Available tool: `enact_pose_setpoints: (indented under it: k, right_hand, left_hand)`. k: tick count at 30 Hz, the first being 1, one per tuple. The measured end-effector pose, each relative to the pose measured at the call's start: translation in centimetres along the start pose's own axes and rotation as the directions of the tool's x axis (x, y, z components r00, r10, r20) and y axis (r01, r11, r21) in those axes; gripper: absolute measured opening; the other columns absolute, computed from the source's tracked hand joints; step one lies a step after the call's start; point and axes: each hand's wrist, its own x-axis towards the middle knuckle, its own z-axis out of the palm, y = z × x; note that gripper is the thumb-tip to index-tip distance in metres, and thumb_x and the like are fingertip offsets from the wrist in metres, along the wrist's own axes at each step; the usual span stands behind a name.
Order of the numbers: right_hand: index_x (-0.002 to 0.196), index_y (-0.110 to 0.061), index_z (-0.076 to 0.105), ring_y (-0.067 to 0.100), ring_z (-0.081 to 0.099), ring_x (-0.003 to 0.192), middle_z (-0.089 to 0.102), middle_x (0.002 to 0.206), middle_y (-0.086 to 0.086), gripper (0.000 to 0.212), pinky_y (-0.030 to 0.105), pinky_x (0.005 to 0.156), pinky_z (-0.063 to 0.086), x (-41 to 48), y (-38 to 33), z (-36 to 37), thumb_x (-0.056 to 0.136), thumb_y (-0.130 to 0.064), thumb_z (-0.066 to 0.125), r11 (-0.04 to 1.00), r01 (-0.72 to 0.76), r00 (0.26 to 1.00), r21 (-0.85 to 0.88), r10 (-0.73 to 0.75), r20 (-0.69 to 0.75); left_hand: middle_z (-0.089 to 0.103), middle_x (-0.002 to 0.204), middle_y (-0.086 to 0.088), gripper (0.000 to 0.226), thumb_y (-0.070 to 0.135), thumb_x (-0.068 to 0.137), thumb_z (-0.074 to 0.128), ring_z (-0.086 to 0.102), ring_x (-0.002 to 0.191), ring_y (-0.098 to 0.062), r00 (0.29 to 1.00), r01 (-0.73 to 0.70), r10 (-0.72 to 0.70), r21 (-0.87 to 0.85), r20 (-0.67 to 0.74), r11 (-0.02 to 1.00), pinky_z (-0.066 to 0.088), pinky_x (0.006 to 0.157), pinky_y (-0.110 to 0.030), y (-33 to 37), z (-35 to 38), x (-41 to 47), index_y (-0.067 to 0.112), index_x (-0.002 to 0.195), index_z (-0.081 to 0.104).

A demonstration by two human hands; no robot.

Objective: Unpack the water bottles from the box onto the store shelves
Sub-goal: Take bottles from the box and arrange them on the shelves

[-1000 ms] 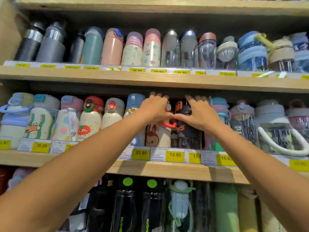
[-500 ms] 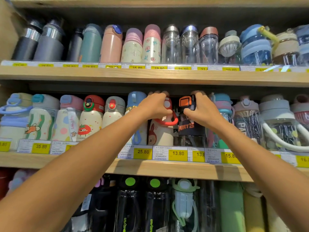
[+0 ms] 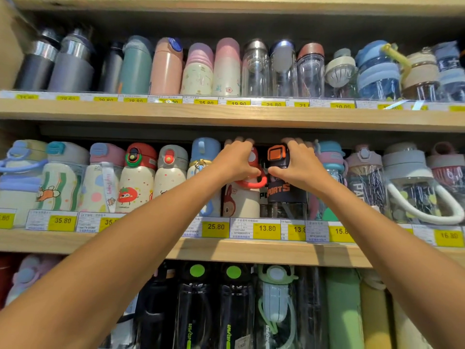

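I see both hands on the middle shelf: left hand fingers wrapped over the red-lidded rabbit bottle, right hand clamped on the cap of the black sports bottle, both bottles upright, long axis vertical, caps up, side by side.

retail shop, drinkware aisle. wooden shelves in stacked tiers, each packed edge to edge with bottles: steel flasks and clear tumblers on the upper tier, cartoon-printed children's bottles on the middle tier, dark sports bottles below. yellow price tags clipped along every shelf front, reading 35.80, 25.80, 13.80, some with printed barcodes beside them. several bottles wrapped in clear plastic. many near-identical items lined up in rows, faces outward, as stock on display.
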Motion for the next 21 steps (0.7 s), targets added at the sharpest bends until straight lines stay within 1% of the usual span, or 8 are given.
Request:
enact_pose_setpoints:
  k: [2,4,6,9,13,16,19,21]
  right_hand:
    - [0.139,-0.01,0.039,0.034,0.039,0.124,0.046,0.132,0.016,0.075,0.04,0.101,0.037,0.2,0.0,0.0,0.077,-0.04,0.07,1.0,0.013,1.0,-0.003,-0.013,-0.006]
    - [0.136,-0.007,0.041,0.034,0.04,0.123,0.047,0.131,0.016,0.073,0.038,0.101,0.036,0.4,0.3,-0.2,0.076,-0.037,0.07,1.0,0.024,1.0,0.008,-0.024,-0.008]
    - [0.135,-0.006,0.042,0.033,0.043,0.121,0.049,0.128,0.017,0.072,0.038,0.1,0.039,0.6,0.7,-0.5,0.076,-0.035,0.071,0.999,0.032,0.999,0.036,-0.033,0.007]
    - [0.131,-0.007,0.045,0.028,0.047,0.113,0.051,0.121,0.015,0.066,0.035,0.092,0.042,0.7,1.2,-1.0,0.075,-0.031,0.071,0.995,0.043,0.998,0.09,-0.047,0.049]
    - [0.125,-0.008,0.047,0.021,0.049,0.103,0.051,0.114,0.01,0.056,0.029,0.084,0.041,0.5,0.9,-1.5,0.077,-0.023,0.071,0.978,0.065,0.994,0.199,-0.08,0.068]
    - [0.129,-0.009,0.045,0.018,0.05,0.102,0.049,0.115,0.007,0.059,0.026,0.086,0.042,0.4,0.6,-1.4,0.078,-0.02,0.071,0.962,0.062,0.993,0.267,-0.085,0.076]
    - [0.135,-0.012,0.041,0.016,0.049,0.1,0.045,0.12,0.008,0.064,0.026,0.087,0.042,0.4,0.3,-0.7,0.079,-0.023,0.069,0.969,0.03,0.996,0.244,-0.05,0.078]
    - [0.137,-0.012,0.039,0.015,0.047,0.098,0.042,0.118,0.007,0.064,0.025,0.084,0.04,0.4,0.1,-0.6,0.08,-0.023,0.067,0.976,0.015,0.997,0.217,-0.032,0.076]
  left_hand:
    - [0.055,0.122,-0.013,0.072,0.044,0.071,0.073,0.045,0.12,-0.036,1.0,-0.02,0.02,-0.006,-0.006,1.0,0.043,0.097,-0.043,-0.2,-0.1,0.1,0.01,0.129,0.047]
    - [0.055,0.125,-0.014,0.077,0.045,0.07,0.074,0.045,0.121,-0.035,0.999,-0.036,0.036,-0.02,-0.005,0.999,0.043,0.098,-0.044,-0.1,-0.1,0.3,0.011,0.133,0.046]
    - [0.054,0.129,-0.013,0.083,0.046,0.069,0.074,0.045,0.123,-0.034,0.999,-0.045,0.045,-0.034,0.001,0.998,0.044,0.1,-0.044,-0.1,-0.3,0.4,0.011,0.137,0.043]
    - [0.052,0.132,-0.013,0.086,0.047,0.069,0.075,0.044,0.125,-0.033,0.999,-0.045,0.046,-0.065,0.011,0.997,0.044,0.101,-0.044,0.0,-0.3,0.5,0.012,0.139,0.041]
    - [0.052,0.133,-0.013,0.089,0.051,0.066,0.072,0.043,0.126,-0.034,1.0,-0.02,0.02,-0.073,0.009,0.997,0.042,0.102,-0.044,-0.6,0.0,0.5,0.012,0.14,0.041]
    - [0.049,0.137,-0.014,0.089,0.049,0.069,0.072,0.041,0.13,-0.033,1.0,0.011,-0.01,-0.081,0.009,0.997,0.039,0.107,-0.043,-1.2,-0.3,0.4,0.011,0.142,0.039]
    - [0.043,0.142,-0.015,0.088,0.043,0.073,0.071,0.036,0.134,-0.032,1.0,0.018,-0.015,-0.088,0.028,0.996,0.036,0.109,-0.043,-1.5,-0.3,0.3,0.011,0.145,0.032]
    - [0.042,0.142,-0.015,0.087,0.04,0.075,0.07,0.036,0.133,-0.031,0.999,0.019,-0.015,-0.095,0.039,0.995,0.037,0.108,-0.04,-1.4,-0.2,0.2,0.012,0.146,0.029]
